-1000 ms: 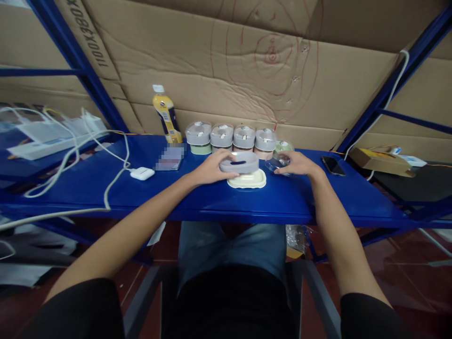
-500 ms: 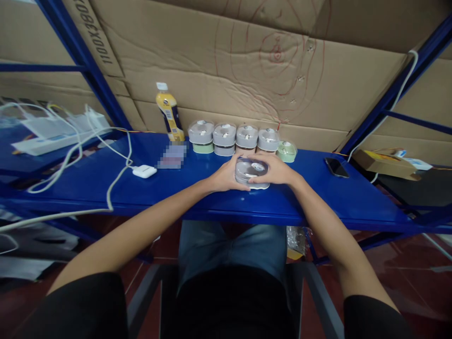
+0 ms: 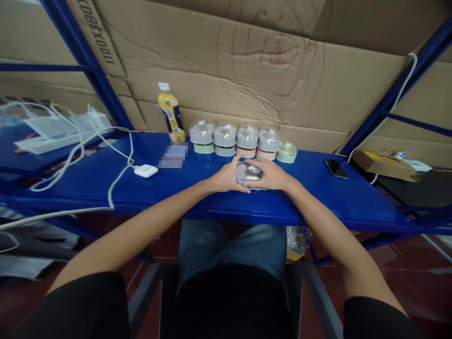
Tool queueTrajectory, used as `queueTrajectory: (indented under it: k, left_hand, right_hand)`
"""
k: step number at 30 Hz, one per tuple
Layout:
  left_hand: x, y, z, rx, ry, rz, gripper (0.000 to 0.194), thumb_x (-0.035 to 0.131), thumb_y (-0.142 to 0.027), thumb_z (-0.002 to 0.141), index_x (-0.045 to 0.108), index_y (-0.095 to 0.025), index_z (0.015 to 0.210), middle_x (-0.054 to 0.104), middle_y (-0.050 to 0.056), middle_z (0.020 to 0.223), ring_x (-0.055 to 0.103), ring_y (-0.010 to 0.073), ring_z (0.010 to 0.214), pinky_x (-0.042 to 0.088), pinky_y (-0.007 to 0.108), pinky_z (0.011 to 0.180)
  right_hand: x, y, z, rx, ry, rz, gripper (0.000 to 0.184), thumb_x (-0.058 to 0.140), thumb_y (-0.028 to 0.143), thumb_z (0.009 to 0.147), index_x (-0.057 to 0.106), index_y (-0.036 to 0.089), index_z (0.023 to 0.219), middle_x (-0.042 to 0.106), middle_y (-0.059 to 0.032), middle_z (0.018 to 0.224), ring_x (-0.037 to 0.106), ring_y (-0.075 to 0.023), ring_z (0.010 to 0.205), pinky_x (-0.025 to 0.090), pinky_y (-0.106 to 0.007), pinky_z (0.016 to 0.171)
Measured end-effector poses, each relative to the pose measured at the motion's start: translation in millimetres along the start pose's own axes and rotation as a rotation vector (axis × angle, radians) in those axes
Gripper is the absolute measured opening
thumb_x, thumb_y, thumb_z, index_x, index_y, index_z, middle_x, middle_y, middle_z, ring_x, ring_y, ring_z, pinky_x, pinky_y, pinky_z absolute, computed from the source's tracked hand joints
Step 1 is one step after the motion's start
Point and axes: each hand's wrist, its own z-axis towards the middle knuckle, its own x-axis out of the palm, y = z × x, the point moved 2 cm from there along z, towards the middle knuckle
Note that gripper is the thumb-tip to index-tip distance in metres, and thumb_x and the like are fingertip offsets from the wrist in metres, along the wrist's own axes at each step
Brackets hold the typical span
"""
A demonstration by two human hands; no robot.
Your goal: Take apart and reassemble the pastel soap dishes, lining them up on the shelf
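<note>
Near the front of the blue table, my left hand [image 3: 228,179] and my right hand [image 3: 274,175] are wrapped around a small grey container [image 3: 249,175] with a clear domed lid. My left fingers curve round its left side. The right hand covers its right end, and both thumbs are at the near side. A silvery strip and a pale label show through or on the lid. Just behind my hands stands a row of similar lidded containers [image 3: 225,136], several stacked in twos. At the row's right end is a single green container [image 3: 286,152].
A yellow drink bottle [image 3: 172,113] stands at the back left, with a blurred-out flat item [image 3: 173,156] before it. A white charger-like case [image 3: 146,171] with cables lies left. On the right are a phone [image 3: 336,168] and an opened cardboard box [image 3: 386,165]. Cardboard [image 3: 197,61] walls the back.
My right hand has shifted slightly left around the container, covering more of its right end. My right thumb has come down to the near side, close to the left thumb.
</note>
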Motion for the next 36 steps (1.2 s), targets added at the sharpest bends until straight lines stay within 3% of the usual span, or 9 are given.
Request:
queueTrajectory:
  k: [7,10,14,18,21,24,27,31,36]
  left_hand:
    - [-2.1,-3,-6,-0.037,0.035,0.055,0.141,0.103,-0.066,0.064,0.029,-0.018,0.174,0.057,0.029,0.168,0.056,0.051,0.158,0.047,0.067,0.128]
    - [-2.4,-6,-8,-0.02,0.07,0.098,0.115,0.092,-0.062,0.082,0.033,-0.019,0.171,0.066,0.024,0.161,0.059,0.0456,0.156,0.046,0.063,0.13]
    - [-2.2,-11,-8,-0.001,0.103,0.173,0.076,0.071,-0.052,0.098,0.045,-0.02,0.161,0.073,0.019,0.153,0.068,0.0386,0.148,0.051,0.056,0.125]
    - [-1.3,-11,-5,0.01,0.113,0.237,0.069,0.069,-0.053,0.098,0.049,-0.02,0.156,0.072,0.018,0.152,0.066,0.0386,0.149,0.051,0.054,0.124]
    - [-1.0,-9,-4,0.019,0.105,0.247,0.063,0.068,-0.053,0.098,0.053,-0.021,0.151,0.072,0.017,0.152,0.067,0.0378,0.148,0.051,0.053,0.123]
    - [-1.2,-8,-4,0.027,0.109,0.242,0.057,0.067,-0.052,0.099,0.056,-0.022,0.146,0.072,0.017,0.153,0.067,0.0373,0.149,0.05,0.053,0.124]
    - [-1.6,-9,-5,0.023,0.109,0.246,0.055,0.067,-0.052,0.099,0.058,-0.022,0.144,0.069,0.017,0.158,0.065,0.0373,0.151,0.05,0.053,0.125]
    - [-1.5,-10,-6,0.006,0.12,0.246,0.059,0.065,-0.053,0.1,0.055,-0.02,0.147,0.07,0.019,0.156,0.063,0.0379,0.152,0.049,0.054,0.126]
    - [-1.7,-9,-5,0.015,0.125,0.251,0.058,0.066,-0.053,0.1,0.055,-0.021,0.147,0.069,0.019,0.157,0.064,0.0377,0.151,0.05,0.054,0.125]
  right_hand:
    - [-8,2,-22,0.051,0.067,-0.038,0.102,0.076,0.074,0.092,0.047,0.025,0.176,0.065,-0.0197,0.148,0.065,-0.0466,0.139,0.053,-0.061,0.121]
    - [-20,-5,-58,0.101,0.051,-0.014,0.103,0.074,0.074,0.093,0.043,0.027,0.179,0.067,-0.0173,0.142,0.068,-0.0426,0.132,0.057,-0.057,0.117]
    - [-44,-30,-125,0.377,-0.037,-0.145,0.101,0.07,0.08,0.093,0.046,0.028,0.177,0.069,-0.0157,0.13,0.073,-0.0415,0.117,0.06,-0.059,0.11]
    - [-68,-63,-168,0.716,-0.071,-0.369,0.099,0.062,0.084,0.095,0.047,0.027,0.175,0.069,-0.022,0.139,0.075,-0.0491,0.124,0.061,-0.061,0.105]
    - [-77,-86,-161,0.956,-0.085,-0.46,0.099,0.054,0.088,0.098,0.049,0.021,0.171,0.069,-0.0301,0.143,0.074,-0.0548,0.127,0.06,-0.065,0.103]
    - [-81,-111,-129,1.119,-0.16,-0.473,0.103,0.051,0.088,0.098,0.051,0.011,0.167,0.062,-0.0378,0.152,0.069,-0.057,0.137,0.056,-0.067,0.11]
    - [-85,-137,-94,1.199,-0.214,-0.398,0.096,0.045,0.076,0.106,0.048,0.001,0.166,0.052,-0.0438,0.162,0.064,-0.0571,0.145,0.052,-0.066,0.115]
    - [-88,-157,-68,1.162,-0.257,-0.315,0.079,0.035,0.057,0.113,0.051,-0.003,0.162,0.049,-0.0435,0.164,0.062,-0.0542,0.147,0.05,-0.062,0.118]
    - [-87,-149,-67,1.068,-0.444,-0.438,0.066,0.041,0.043,0.109,0.056,-0.004,0.153,0.053,-0.0412,0.159,0.057,-0.0519,0.147,0.047,-0.06,0.119]
